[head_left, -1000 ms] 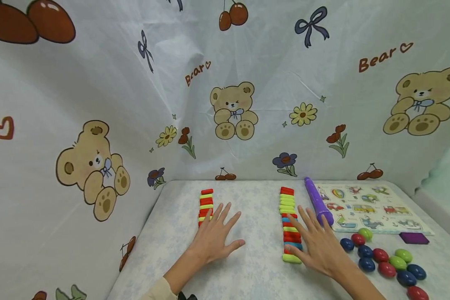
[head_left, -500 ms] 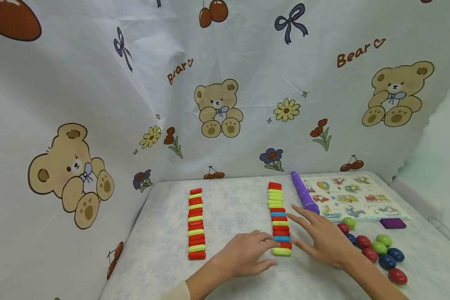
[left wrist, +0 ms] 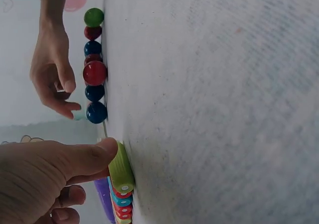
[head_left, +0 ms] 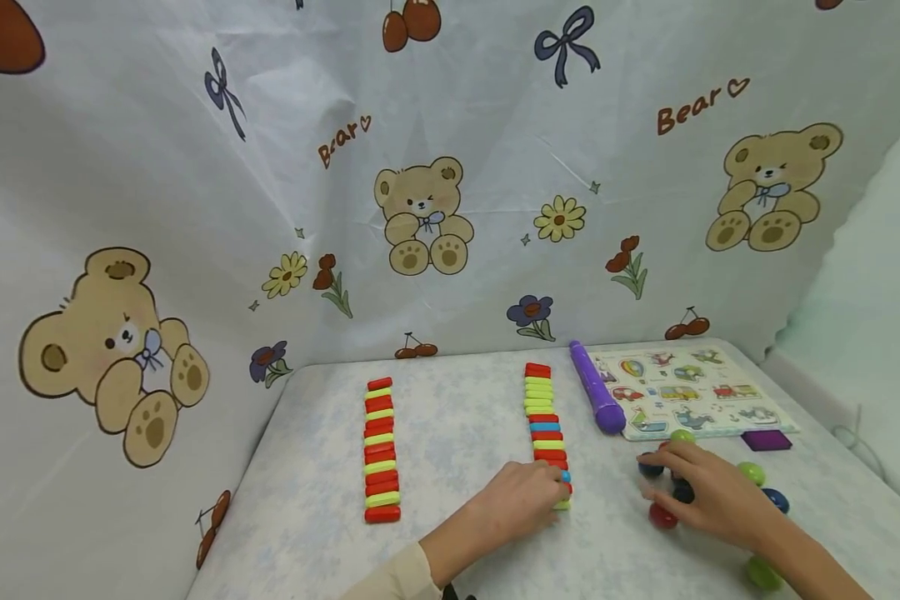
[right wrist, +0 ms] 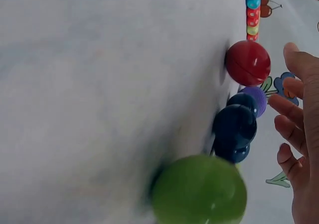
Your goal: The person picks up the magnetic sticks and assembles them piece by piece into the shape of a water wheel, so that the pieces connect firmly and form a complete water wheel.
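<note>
Far side, you face pale, creased sheet (head_left: pixel 300 196) printed with bears (head_left: pixel 423 225), bows (head_left: pixel 564 40), flowers (head_left: pixel 559 220); sheet also lines your left; plain whitish surface (head_left: pixel 862 292) at your right; mottled pale tabletop (head_left: pixel 457 417) near you; light soft

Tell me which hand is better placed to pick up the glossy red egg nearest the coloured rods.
Right, most likely: the right hand hovers close to that glossy red egg, apparently holding nothing, while the left hand touches the lime-green cylindrical rod at its row's near end.
</note>
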Demonstrator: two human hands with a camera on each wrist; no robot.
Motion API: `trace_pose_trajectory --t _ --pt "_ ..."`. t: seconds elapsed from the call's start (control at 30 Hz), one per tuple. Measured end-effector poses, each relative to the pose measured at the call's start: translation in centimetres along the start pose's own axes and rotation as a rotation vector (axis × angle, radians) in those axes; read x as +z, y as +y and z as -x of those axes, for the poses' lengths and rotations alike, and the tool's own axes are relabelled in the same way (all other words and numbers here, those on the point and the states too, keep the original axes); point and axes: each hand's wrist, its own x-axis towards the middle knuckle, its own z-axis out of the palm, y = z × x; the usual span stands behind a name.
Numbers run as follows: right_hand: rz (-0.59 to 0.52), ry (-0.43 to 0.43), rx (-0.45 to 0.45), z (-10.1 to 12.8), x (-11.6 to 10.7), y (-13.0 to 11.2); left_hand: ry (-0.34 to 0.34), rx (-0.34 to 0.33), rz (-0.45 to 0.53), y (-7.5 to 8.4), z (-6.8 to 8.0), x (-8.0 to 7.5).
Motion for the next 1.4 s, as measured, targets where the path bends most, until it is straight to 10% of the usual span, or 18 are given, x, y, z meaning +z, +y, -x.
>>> trace_pose_trajectory --t 0.4,0.7,1.0,1.4 --pt "-0.036 -0.297 0.000 2.0 -0.3 0.2 -0.029 -0.033 0.118 -0.5 1.6 0.8" --pt "-0.281 -0.381 -0.084 -1.2 1.6 -6.8 -0.027 -0.155 0.260 -4.2 6.9 0.2" --pt "-0.436 -0.320 -0.114 -6.8 3.7 -13.2 0.026 -0.207 0.303 -6.8 9.8 -0.6" --pt "-0.506 -0.246 -0.166 -9.6 6.4 -15.4 0.084 -0.219 0.312 -8.0 10.4 -0.4"
